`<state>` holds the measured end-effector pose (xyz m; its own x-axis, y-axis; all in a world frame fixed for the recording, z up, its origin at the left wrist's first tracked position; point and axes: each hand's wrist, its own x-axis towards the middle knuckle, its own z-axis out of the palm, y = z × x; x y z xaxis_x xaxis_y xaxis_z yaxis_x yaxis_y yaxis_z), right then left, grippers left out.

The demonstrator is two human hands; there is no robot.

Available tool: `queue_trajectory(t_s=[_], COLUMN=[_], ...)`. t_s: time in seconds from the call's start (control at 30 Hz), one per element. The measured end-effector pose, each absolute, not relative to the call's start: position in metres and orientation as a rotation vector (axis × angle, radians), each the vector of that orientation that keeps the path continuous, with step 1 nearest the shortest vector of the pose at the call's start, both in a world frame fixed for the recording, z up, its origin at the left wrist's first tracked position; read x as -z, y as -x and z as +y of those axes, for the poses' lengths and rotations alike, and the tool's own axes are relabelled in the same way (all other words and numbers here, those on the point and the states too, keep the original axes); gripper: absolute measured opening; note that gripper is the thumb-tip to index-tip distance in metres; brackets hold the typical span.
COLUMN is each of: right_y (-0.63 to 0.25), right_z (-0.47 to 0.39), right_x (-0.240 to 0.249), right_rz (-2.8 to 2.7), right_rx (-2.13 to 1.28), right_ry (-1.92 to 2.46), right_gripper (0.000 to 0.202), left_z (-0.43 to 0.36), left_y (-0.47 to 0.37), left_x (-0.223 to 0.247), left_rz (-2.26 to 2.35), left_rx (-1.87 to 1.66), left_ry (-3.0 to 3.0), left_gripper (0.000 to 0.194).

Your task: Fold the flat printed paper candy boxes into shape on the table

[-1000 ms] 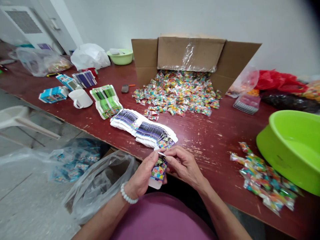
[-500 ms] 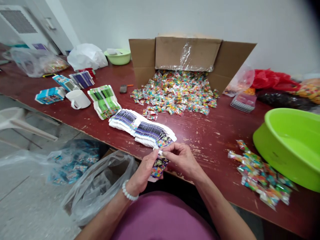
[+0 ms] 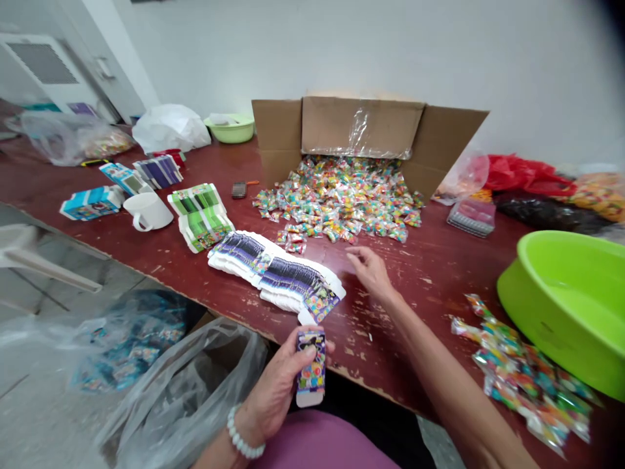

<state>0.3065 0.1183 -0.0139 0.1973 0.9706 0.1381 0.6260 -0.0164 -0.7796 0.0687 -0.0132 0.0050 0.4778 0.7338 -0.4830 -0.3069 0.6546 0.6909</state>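
My left hand (image 3: 276, 384) grips a small dark purple printed carton (image 3: 311, 368), thumb across its front. A white flap sticks out at the carton's lower end. My right hand (image 3: 368, 270) hovers over the table with nothing visible in it, its fingers partly stretched toward the candy pile. Between the hands and the pile lies a fanned row of flat purple cartons (image 3: 293, 280) with white edges. Wrapped candies (image 3: 342, 195) in clear packets spill from a cardboard box (image 3: 361, 127) lying open toward me.
A white mug (image 3: 149, 212) and a bundle of green flat cartons (image 3: 202, 218) stand left. At right are a lime-green basin (image 3: 561, 312) and loose candy packets (image 3: 522, 365). A clear plastic bag (image 3: 190, 391) hangs below the table's front edge.
My right hand has let go of the carton's top and moved up and away, toward the candy pile. My left hand has lowered slightly, still holding the carton.
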Motion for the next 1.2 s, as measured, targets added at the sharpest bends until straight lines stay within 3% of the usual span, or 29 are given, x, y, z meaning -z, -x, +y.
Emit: queue_trajectory(t_s=[0.17,0.4,0.57,0.63,0.8,1.0,1.2], right_y=[-0.335,-0.346,-0.347,-0.330,-0.267,-0.252,-0.254], right_z=[0.204,0.215,0.153,0.109,0.019,-0.003,-0.005], right_x=[0.037,0.057,0.037,0.022,-0.011,-0.030,-0.054], right_rz=[-1.360,-1.221,-1.228,-1.311,-1.625,-1.954,-2.214], right_rx=[-0.429,-0.452,-0.590,-0.816,-1.044,-0.895,-1.102], right_ry=[1.944,2.026,1.865,1.643,1.253,1.138,1.092], right_gripper=[0.028,0.020,0.031,0.037,0.022,0.018,0.018], left_z=[-0.011,0.002,0.013,0.016,0.015,-0.003,-0.019], left_y=[-0.043,-0.013,-0.010,-0.013,-0.028,-0.039,-0.049], left_x=[0.002,0.002,-0.004,-0.009,-0.018,-0.011,-0.006], left_rz=[0.931,0.991,1.126,1.135,1.002,0.762,0.664], left_rx=[-0.657,-0.644,-0.808,-0.874,-0.951,-0.772,-0.553], left_ry=[-0.733,-0.900,-0.751,-0.687,-0.633,-0.649,-0.763], left_gripper=[0.040,0.054,0.044,0.042,0.040,0.060,0.053])
